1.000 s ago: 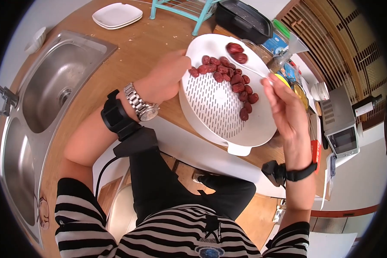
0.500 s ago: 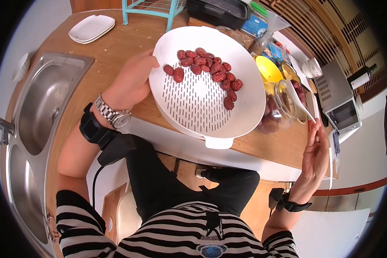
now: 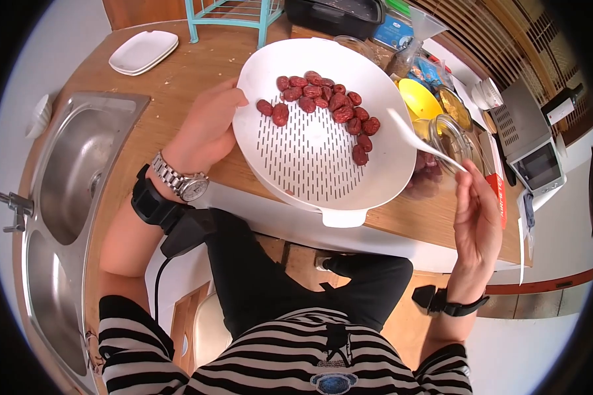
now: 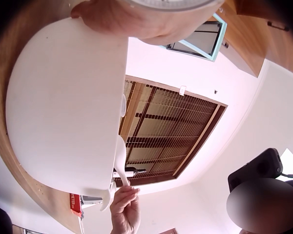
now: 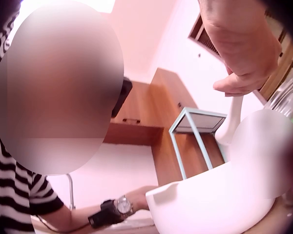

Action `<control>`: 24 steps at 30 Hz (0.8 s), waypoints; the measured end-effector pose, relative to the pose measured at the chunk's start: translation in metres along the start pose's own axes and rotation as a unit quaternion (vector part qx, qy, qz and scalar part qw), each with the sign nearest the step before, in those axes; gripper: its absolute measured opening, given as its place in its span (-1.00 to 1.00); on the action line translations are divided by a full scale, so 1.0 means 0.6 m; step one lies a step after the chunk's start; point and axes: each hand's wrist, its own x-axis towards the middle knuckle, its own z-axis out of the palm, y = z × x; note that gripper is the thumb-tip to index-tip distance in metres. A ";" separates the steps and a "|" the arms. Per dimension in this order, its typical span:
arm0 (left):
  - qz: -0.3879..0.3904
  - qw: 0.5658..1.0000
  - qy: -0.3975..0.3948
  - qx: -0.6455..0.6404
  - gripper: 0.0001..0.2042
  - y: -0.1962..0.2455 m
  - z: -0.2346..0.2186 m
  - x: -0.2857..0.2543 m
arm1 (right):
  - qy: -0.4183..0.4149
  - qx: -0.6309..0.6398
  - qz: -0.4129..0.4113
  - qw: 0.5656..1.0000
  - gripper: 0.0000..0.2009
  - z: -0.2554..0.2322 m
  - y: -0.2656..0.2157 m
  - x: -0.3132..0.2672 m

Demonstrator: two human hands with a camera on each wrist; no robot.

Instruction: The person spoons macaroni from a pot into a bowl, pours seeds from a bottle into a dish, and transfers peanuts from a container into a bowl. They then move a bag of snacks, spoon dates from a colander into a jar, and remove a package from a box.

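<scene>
My left hand (image 3: 201,128) grips the left rim of a white colander (image 3: 382,181), which is held tilted above the counter. Wrinkled red dates (image 3: 339,105) lie in a curved band across its slotted base. The right hand (image 3: 478,217) pinches the handle end of a white spoon (image 3: 408,135), whose bowl overlaps the colander's right rim, with no dates showing in it. Just beyond that rim stands a glass jar (image 3: 451,135) with dates inside, partly hidden by colander and spoon. In the left wrist view, the colander's outer wall (image 4: 63,107) fills much of the picture.
A yellow bowl (image 3: 420,99) and a container of yellowish food (image 3: 454,108) sit behind the jar. Stacked white plates (image 3: 143,52), a teal rack (image 3: 230,20) and a black bin (image 3: 336,12) stand at the back. To the left is a steel sink (image 3: 72,171).
The spoon carried two dates over the colander, moved right to the jar with dates in it, then came back left to the colander's rim with none showing. The left hand kept its grip.
</scene>
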 end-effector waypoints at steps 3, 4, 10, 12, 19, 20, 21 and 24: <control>0.000 1.000 -0.007 -0.005 -0.61 0.000 0.001 0.000 | -0.079 -0.245 0.058 0.965 -0.73 0.064 0.032 0.016; -0.001 1.000 -0.005 -0.004 -0.61 0.001 0.001 0.000 | -0.094 -0.275 0.084 0.953 -0.74 0.079 0.048 0.027; 0.007 0.999 -0.028 -0.020 -0.60 0.001 0.002 -0.002 | -0.110 -0.325 0.172 0.924 -0.77 0.101 0.129 0.112; 0.011 0.999 -0.032 -0.020 -0.60 0.000 0.000 -0.002 | -0.106 -0.339 0.173 0.919 -0.79 0.108 0.156 0.135; 0.020 0.999 -0.014 -0.039 -0.70 0.000 0.008 -0.008 | -0.086 -0.315 0.199 0.924 -0.83 0.132 0.231 0.176; 0.021 0.999 -0.014 -0.039 -0.70 -0.001 0.005 -0.005 | -0.087 -0.315 0.199 0.924 -0.83 0.129 0.233 0.176; 0.026 0.999 -0.022 -0.040 -0.70 -0.004 0.000 -0.001 | -0.087 -0.297 0.230 0.923 -0.82 0.126 0.236 0.178; 0.034 0.998 -0.028 -0.041 -0.69 -0.005 -0.001 0.000 | -0.087 -0.272 0.273 0.919 -0.79 0.126 0.234 0.174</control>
